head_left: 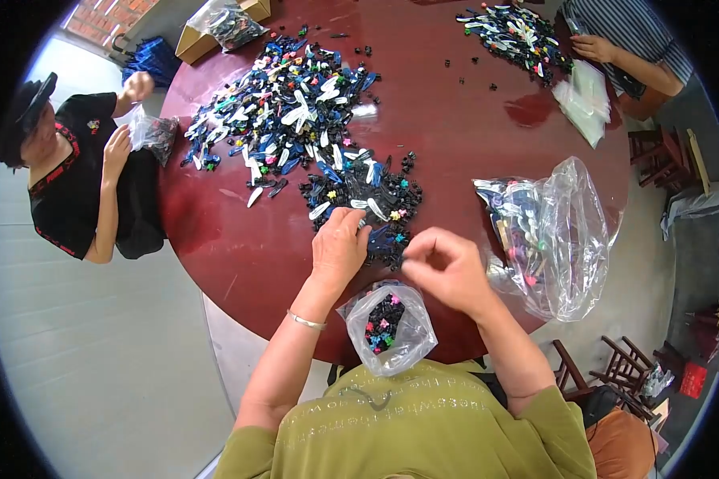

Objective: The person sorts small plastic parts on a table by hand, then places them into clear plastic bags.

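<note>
A mixed pile of small black claw clips (319, 194) and white and blue hair clips lies in front of me on the table. My left hand (338, 249) is at the near edge of this pile with its fingers closed; what is between them is too small to make out. My right hand (449, 270) is curled in a pinch just right of the pile, slightly blurred, and anything in its fingertips is hidden. Below both hands, at the table edge, an open clear plastic bag (415, 335) holds black clips with several pink, green and blue ones.
A bigger heap of clips (276, 112) spreads across the round red table (423, 120). To the right lies a large clear bag (571, 247) of clips. One person (80, 168) at left handles a bag; another (631, 48) sits far right by another pile (515, 36) and flat bags (583, 100).
</note>
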The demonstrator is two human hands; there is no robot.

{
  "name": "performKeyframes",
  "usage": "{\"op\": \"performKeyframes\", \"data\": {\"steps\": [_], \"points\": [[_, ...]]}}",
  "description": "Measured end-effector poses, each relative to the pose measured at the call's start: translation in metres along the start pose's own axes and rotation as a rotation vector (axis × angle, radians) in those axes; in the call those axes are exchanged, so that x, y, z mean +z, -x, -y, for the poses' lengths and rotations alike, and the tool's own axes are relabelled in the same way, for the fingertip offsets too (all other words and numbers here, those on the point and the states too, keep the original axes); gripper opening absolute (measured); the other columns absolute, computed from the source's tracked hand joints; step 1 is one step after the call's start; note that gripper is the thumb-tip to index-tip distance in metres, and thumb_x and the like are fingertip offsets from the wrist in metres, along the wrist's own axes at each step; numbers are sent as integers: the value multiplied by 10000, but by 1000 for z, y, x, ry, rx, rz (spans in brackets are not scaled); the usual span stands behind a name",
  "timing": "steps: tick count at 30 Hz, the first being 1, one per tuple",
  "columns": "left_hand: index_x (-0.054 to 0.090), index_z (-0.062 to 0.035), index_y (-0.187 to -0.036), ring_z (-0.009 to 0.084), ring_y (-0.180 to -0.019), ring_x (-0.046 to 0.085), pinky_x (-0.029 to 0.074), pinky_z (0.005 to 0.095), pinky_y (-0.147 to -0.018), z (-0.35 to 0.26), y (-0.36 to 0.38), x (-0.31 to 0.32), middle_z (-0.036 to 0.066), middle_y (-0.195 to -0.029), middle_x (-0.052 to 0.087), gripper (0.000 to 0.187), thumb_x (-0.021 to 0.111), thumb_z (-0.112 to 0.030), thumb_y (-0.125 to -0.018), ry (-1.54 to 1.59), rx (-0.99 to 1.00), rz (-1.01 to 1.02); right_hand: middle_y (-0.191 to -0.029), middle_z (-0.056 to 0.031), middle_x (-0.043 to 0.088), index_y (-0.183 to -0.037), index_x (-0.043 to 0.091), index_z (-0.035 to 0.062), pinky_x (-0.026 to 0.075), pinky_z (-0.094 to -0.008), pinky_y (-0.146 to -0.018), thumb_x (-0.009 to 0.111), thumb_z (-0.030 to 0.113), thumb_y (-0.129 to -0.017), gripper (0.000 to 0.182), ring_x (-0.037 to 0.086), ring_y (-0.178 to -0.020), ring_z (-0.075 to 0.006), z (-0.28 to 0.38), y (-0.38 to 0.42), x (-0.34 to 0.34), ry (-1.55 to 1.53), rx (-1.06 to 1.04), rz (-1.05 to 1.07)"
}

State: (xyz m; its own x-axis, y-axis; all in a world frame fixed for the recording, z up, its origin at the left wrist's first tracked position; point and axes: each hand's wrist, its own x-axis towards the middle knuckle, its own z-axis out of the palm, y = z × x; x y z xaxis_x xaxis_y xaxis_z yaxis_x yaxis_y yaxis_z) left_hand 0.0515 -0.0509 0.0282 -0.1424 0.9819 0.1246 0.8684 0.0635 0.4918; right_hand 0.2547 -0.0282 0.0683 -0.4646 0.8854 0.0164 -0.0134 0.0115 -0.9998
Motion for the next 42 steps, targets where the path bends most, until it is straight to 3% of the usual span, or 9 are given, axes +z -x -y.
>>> {"op": "performKeyframes", "data": {"steps": [2, 3, 6, 10, 16, 32, 38, 39, 42], "points": [[653, -69, -987, 327, -851, 647, 526, 423, -727, -1, -1, 1, 94, -981, 632, 199, 705, -114, -800, -2, 4, 3, -788, -19, 629, -863, 677, 25, 460, -220, -593, 748, 59, -780, 114, 583, -666, -70, 23, 4, 0, -5, -145, 189], [653, -70, -977, 326, -847, 646, 526, 424, -725, -2, -2, 1, 92, -976, 631, 195, 708, -112, -794, -3, 8, 4, -802, -39, 639, -872, 690, 25, 474, -256, -606, 759, 71, -778, 125, 604, -684, -100, 40, 5, -1, 9, -49, 256], [653, -77, -945, 324, -841, 644, 523, 425, -722, 1, -1, 4, 91, -968, 629, 176, 712, -106, -782, 14, 17, -3, -813, -57, 653, -888, 705, 27, 481, -276, -606, 763, 80, -783, 131, 613, -695, -120, 2, -8, 5, 69, -135, 68], [661, -96, -952, 306, -879, 641, 518, 409, -740, 5, 2, 5, 74, -976, 639, 154, 701, -125, -806, -5, 36, -6, -843, -94, 658, -877, 718, 72, 516, -369, -663, 689, 148, -811, 105, 653, -742, -274, -43, -26, 0, 505, -65, -100], [665, -88, -947, 304, -882, 637, 515, 409, -737, 7, 6, 2, 76, -966, 640, 148, 696, -110, -804, -3, 71, -34, -870, -79, 616, -856, 702, 93, 534, -416, -685, 710, 147, -792, 84, 654, -812, -287, -52, -21, 17, 727, -126, -60], [667, -53, -982, 311, -872, 615, 498, 410, -760, 1, 15, -3, 96, -977, 614, 253, 731, -104, -743, 54, 184, -25, -859, -128, 646, -801, 647, 50, 531, -449, -706, 700, 191, -756, 157, 659, -801, -337, -43, -41, 23, 886, 97, -14], [675, -57, -934, 294, -877, 607, 487, 406, -774, 0, 17, -3, 81, -952, 610, 248, 761, -130, -714, 29, 178, -49, -771, -110, 664, -830, 678, 37, 518, -340, -639, 745, 206, -733, 207, 660, -676, -228, -44, -29, 5, 414, 189, -74], [676, -58, -925, 290, -880, 606, 485, 405, -777, -1, 17, -3, 79, -944, 609, 244, 764, -132, -710, 22, 175, -52, -746, -52, 669, -848, 684, 37, 496, -273, -621, 757, 160, -763, 166, 624, -643, -123, -45, -28, 3, 303, 272, -36], [676, -65, -897, 279, -873, 599, 479, 401, -772, -1, 17, -1, 65, -911, 602, 204, 754, -120, -717, 1, 194, -58, -763, 4, 666, -850, 685, 35, 479, -242, -619, 738, 105, -805, 99, 586, -674, -57, -31, -16, -2, -123, 316, -5]]}}
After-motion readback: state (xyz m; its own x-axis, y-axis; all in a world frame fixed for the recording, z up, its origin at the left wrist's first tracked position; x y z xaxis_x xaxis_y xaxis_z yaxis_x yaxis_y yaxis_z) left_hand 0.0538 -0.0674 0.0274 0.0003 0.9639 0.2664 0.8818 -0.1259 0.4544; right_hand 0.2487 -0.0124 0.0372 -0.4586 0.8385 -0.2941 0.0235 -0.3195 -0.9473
